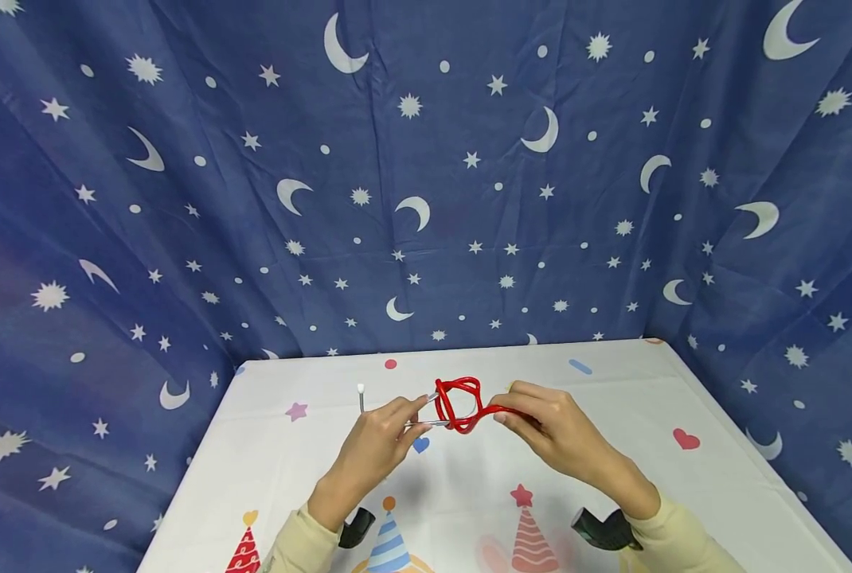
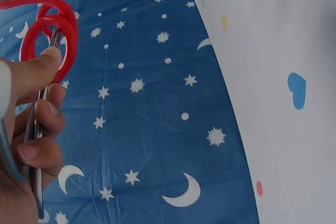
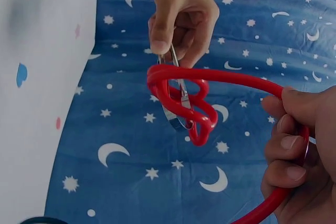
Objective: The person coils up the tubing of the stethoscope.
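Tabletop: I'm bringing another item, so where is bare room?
The table is bare, prints aside, between its left edge and left hand, and between right hand and right edge. Crowded: between both hands, where red tubing loops.

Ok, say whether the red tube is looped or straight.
Looped: the red tube coils around the metal piece in the left hand; the right hand holds it further along.
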Demonstrator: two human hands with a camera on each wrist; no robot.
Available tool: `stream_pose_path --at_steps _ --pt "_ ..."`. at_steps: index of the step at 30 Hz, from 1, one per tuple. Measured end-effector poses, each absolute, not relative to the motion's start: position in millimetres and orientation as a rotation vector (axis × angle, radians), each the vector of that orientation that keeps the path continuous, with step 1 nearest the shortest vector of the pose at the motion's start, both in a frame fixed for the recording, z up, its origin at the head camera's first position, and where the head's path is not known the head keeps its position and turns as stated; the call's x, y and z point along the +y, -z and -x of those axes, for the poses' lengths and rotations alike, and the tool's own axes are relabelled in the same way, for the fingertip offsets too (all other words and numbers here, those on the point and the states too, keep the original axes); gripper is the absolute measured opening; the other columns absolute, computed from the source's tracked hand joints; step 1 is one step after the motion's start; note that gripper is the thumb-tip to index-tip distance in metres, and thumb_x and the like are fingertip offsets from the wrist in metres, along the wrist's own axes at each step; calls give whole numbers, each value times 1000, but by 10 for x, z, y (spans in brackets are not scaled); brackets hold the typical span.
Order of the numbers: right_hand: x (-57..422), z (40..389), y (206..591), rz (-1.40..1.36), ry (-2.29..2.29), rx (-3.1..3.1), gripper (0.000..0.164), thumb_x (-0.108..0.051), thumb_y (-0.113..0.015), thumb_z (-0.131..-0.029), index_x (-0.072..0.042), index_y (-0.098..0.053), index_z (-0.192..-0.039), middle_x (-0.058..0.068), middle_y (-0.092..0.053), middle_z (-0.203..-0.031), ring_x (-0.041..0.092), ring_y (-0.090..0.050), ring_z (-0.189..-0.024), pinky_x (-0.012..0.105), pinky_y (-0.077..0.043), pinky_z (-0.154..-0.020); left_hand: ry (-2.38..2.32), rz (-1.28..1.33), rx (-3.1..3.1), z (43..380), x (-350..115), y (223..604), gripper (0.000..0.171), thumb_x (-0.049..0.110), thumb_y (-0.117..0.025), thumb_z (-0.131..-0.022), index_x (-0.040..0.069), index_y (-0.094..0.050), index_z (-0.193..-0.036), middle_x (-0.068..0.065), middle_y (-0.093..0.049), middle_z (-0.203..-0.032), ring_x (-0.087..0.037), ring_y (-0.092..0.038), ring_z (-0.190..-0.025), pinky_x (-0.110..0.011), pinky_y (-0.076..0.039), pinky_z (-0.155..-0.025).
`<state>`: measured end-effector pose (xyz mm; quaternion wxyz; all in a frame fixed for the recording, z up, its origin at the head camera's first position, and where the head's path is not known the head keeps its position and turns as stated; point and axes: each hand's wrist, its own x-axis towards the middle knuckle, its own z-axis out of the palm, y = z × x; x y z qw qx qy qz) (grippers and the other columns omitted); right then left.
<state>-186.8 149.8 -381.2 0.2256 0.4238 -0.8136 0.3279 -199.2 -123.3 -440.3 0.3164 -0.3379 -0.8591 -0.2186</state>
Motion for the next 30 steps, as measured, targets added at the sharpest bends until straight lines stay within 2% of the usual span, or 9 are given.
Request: stream_pose_path --at_steps 9,17,26,30 --pt "1483 1985 3812 -1091 -898 -2229 18 -11 -70 -81 -19 -67 -96 -13 -54 -74 -3 -37 -58 6 -32 -51 537 1057 -2223 1915 -1136 4387 34 24 -70 -84 10 -65 -114 9 -65 -83 4 -55 -62 -9 -46 -59" --pt "1474 2095 3869 -1058 -961 -2271 16 -12 -69 -82 -19 -67 -97 -12 -59 -77 -2 -42 -59 12 -40 -51 507 1154 -2176 1861 -1091 4361 33 26 -70 -83 11 -66 -113 9 -65 -83 4 -58 -64 -10 -47 -60" --pt "1459 2191 3985 -1096 -1048 -2308 13 -20 -68 -84 -23 -67 -96 -14 -53 -72 -1 -39 -58 14 -38 -49 508 1245 -2125 1829 -1043 4364 33 27 -68 -85 11 -66 -114 8 -67 -83 3 -58 -63 -6 -46 -61" --pt "1442 2193 3974 -1086 -1100 -2339 12 -15 -69 -83 -21 -68 -94 -9 -56 -71 -1 -40 -57 16 -41 -49 537 1257 -2089 1814 -1032 4351 33 27 -67 -86 11 -65 -114 8 -65 -81 3 -58 -62 -5 -46 -61"
